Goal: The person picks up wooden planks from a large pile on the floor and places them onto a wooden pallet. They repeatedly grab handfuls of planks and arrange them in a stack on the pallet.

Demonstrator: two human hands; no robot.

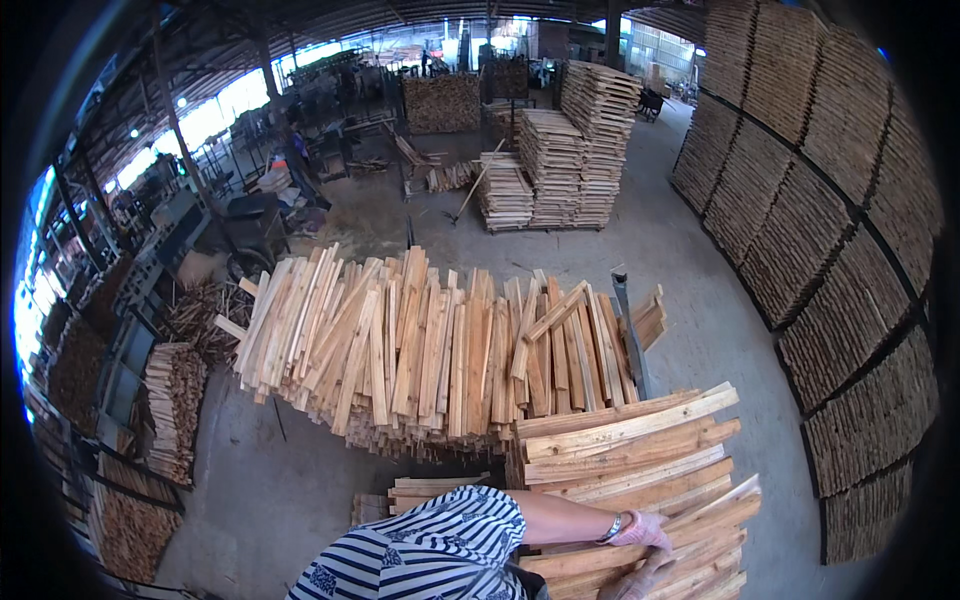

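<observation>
Wall openings: white glare, upper left and top
Roof: deep shadow
Planks: soft, even light
Frame rim: black, strongly bent

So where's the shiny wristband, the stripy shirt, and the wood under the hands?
Shiny wristband (614, 527): head view, on the band itself.
Stripy shirt (430, 545): head view, on its striped cloth.
Wood (640, 446): head view, on a plank's upper face.
</observation>
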